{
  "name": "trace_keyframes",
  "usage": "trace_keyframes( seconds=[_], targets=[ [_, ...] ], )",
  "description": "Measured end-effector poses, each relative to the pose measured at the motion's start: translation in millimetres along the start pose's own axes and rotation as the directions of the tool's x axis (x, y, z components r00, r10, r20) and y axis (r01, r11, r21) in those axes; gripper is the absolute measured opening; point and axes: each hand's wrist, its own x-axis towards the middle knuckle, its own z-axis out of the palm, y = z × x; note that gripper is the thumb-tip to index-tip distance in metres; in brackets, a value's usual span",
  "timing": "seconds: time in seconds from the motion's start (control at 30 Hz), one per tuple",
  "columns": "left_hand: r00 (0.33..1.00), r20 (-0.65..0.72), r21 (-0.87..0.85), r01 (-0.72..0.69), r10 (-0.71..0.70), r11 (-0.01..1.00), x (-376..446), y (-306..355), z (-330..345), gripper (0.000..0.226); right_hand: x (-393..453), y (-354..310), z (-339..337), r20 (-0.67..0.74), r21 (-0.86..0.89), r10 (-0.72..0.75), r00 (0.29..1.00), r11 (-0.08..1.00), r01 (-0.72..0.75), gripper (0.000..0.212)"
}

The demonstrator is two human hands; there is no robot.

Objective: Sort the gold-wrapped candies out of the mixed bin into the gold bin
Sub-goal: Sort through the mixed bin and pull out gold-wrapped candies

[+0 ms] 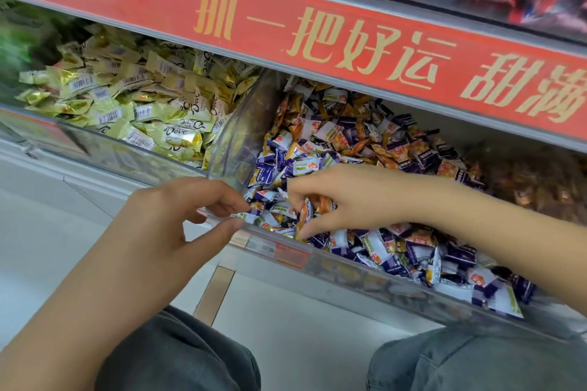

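Evidently the gold-wrapped candies (305, 216) are light, crinkly and slippery, best pinched by a twisted wrapper end. The right hand (346, 197), fingers curled down into the mixed bin (365, 279) near its front-left corner, pinches 1 orange-gold piece among purple-and-white ones. The left hand (165, 225) hovers at the same corner, thumb and forefinger nearly closed; whether it holds anything, I cannot tell. A clear divider (241, 130) stands between this bin and the gold bin (95, 136) to the left.

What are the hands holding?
The right hand pinches an orange-gold candy by its upper end. The left hand pinches a purple-and-white candy by its wrapper edge.
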Motion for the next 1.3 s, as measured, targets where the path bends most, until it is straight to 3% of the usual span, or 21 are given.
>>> trace_keyframes(
  seconds=[0.23,0.33,0.5,0.57,0.6,0.7,0.77,0.83,0.9,1.03,1.2,1.3],
  targets=[
    [1.000,-0.005,-0.010,-0.004,0.004,1.000,2,1,1,0.014,-3,-8,-16,-0.098,0.111,0.005,0.995,0.994,0.006,0.018],
    [1.000,-0.007,-0.010,-0.004,0.004,1.000,2,-1,2,0.015,0,-16,-6,-0.044,0.096,-0.035,0.998,0.995,0.039,0.010],
    [1.000,-0.002,-0.004,-0.004,0.004,1.000,2,-2,2,0.016,10,-22,19,0.059,-0.307,-0.022,0.998,0.951,0.039,0.025],
    [1.000,-0.009,-0.009,-0.007,0.007,1.000,2,-2,3,0.015,13,-24,18,0.081,-0.339,-0.012,0.997,0.940,0.039,0.022],
    [1.000,-0.007,-0.010,-0.014,0.013,1.000,2,-1,2,0.013,14,-23,17,0.080,-0.260,-0.013,0.997,0.965,0.034,0.018],
    [0.999,0.018,-0.007,-0.041,0.041,0.999,2,-2,1,0.013,13,-17,0,-0.043,0.194,0.061,0.997,0.980,-0.051,0.017],
    [0.999,0.017,-0.014,-0.038,0.039,0.999,1,-3,1,0.018,7,-12,-15,-0.057,0.515,0.210,0.976,0.843,-0.152,0.020],
    [0.999,0.016,-0.013,-0.045,0.045,0.999,1,-4,2,0.018,-2,-9,-24,0.034,0.727,0.297,0.954,0.648,-0.228,0.016],
    [0.998,0.014,-0.006,-0.054,0.054,0.999,1,-4,3,0.018,-9,-5,-24,0.062,0.775,0.305,0.950,0.585,-0.239,0.013],
    [0.999,0.022,0.019,-0.049,0.049,0.999,2,-7,4,0.024,-20,-1,-26,0.011,0.780,0.364,0.931,0.580,-0.236,0.008],
    [0.999,0.029,0.018,-0.036,0.036,0.999,3,-8,4,0.020,-30,9,-31,-0.106,0.819,0.452,0.886,0.544,-0.180,0.031],
    [0.999,0.029,0.019,-0.024,0.023,1.000,2,-8,5,0.014,-31,13,-35,-0.129,0.833,0.547,0.827,0.512,-0.209,0.033]
  ],
)
